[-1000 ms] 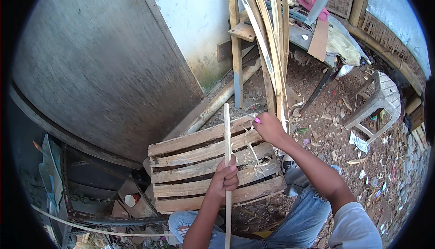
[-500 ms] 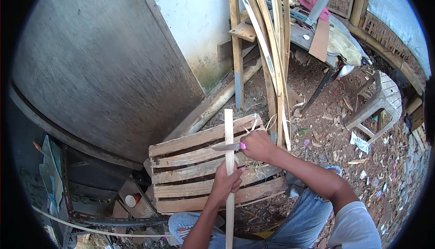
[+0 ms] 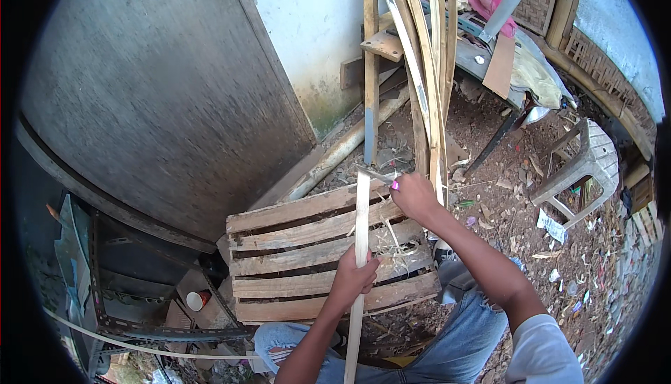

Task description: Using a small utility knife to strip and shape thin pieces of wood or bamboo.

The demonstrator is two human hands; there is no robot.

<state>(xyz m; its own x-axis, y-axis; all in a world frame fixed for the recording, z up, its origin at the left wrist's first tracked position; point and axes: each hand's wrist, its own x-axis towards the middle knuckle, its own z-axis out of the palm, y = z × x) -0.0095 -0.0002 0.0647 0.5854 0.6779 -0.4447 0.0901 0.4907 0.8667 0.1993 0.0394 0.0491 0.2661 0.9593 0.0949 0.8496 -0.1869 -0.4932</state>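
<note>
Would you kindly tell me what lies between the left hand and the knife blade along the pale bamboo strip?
In the head view, only bare pale bamboo strip runs from left hand to knife blade, above the wooden slat pallet.

The knife (image 3: pixel 375 174) handle is buried inside the right hand (image 3: pixel 412 197), only the thin blade shows. The bamboo strip (image 3: pixel 359 258) vanishes below, behind the left forearm. Under the wooden pallet (image 3: pixel 307 262), it's too dark to tell.
</note>
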